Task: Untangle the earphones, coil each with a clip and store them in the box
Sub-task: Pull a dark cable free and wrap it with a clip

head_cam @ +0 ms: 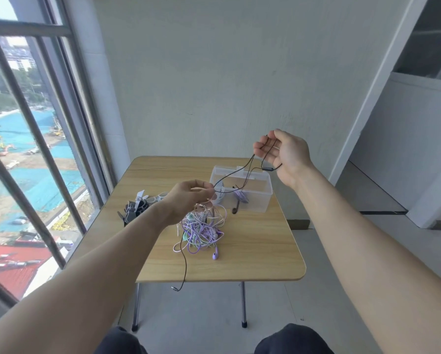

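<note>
Two hands are raised above the wooden table (252, 251), as I see it from the head view. My left hand (186, 200) has its fingertips pinched on the black earphone cord (242, 169), with pale pink strands gathered under the same fingers. My right hand (285, 154), higher and farther off, holds the other end of that cord: loops lie across its curled fingers and the inline remote (267, 169) hangs just below the palm. Directly under the left hand sits the tangle of purple, white and mint earphones (204, 231), resting on the table. A black lead runs from it over the near edge, its plug (174, 289) dangling. The clear plastic box (242, 192) stands below and between the hands, lid off, with a coiled purple earphone (242, 198) inside. Black and white clips (140, 205) lie left of the left hand.
</note>
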Demonstrator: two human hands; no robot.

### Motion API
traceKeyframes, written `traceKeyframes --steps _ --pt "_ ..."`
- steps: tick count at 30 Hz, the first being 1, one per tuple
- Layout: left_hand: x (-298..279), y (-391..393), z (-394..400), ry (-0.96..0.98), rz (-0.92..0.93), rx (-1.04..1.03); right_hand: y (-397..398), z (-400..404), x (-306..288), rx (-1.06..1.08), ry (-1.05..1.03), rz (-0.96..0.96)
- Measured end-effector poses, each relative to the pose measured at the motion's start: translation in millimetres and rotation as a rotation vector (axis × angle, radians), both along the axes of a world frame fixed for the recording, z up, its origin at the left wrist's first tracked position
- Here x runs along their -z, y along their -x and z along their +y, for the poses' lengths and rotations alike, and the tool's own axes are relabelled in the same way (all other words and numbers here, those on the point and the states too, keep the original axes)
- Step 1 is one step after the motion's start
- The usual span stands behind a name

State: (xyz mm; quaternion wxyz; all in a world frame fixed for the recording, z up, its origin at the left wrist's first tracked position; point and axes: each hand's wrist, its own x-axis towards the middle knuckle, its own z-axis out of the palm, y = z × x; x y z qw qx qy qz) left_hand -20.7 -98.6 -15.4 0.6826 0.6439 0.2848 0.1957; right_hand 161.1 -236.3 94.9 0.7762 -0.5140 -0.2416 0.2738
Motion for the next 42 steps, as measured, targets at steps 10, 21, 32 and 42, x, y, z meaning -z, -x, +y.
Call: traceKeyframes --steps 10,21,32,42 --pt "4.4 10.8 4.9 -0.697 0.355 -0.123 -8.6 -4.3 -9.9 0.155 0.131 -0.242" --pt "20.4 12.6 -3.1 -0.909 0.628 0.006 -21.5 -10.7 -0.2 0.391 0.326 -0.694" --pt "1.5 22.8 -1.7 -0.816 0.342 -0.183 14.8 -5.3 55.9 -0.451 1.162 -1.114" --pt "-25.9 21.8 -3.9 -0.852 0.173 -0.171 54.6 40.9 68.7 -0.194 0.332 -0.707"
